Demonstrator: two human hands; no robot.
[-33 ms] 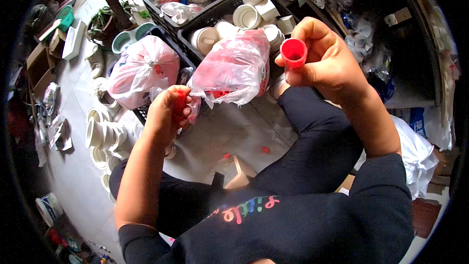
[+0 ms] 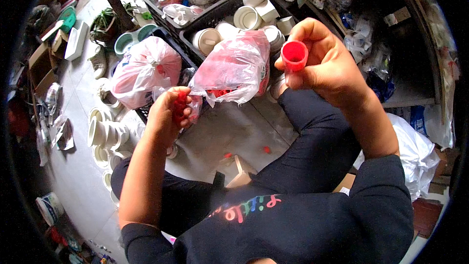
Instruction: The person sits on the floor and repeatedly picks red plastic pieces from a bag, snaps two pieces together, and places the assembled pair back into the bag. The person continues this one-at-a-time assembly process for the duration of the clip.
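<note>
My right hand (image 2: pixel 328 68) is raised at the right, pinching a short red plastic tube fitting (image 2: pixel 295 56) between thumb and fingers. Its round hollow mouth faces me. Lower down on the left, my left hand (image 2: pixel 167 111) is closed around small red plastic pieces (image 2: pixel 179 109); the fingers cover most of them, so their exact shape is hidden. Beside that hand lies a thin translucent plastic bag (image 2: pixel 234 63), its torn near edge showing several red tube fittings (image 2: pixel 221 92) inside. Another filled, knotted plastic bag (image 2: pixel 146 73) sits left of it.
White pipe fittings (image 2: pixel 246 18) fill a black crate (image 2: pixel 188 39) behind the bags. More white fittings (image 2: pixel 105 134) stand on the floor at left. Two small red bits (image 2: pixel 266 149) lie before me near a wooden piece (image 2: pixel 239 173). A white sack (image 2: pixel 408 154) is at right.
The whole view has shifted very slightly. Both hands keep their hold, and the red tube fitting in my right hand is barely tilted differently.
</note>
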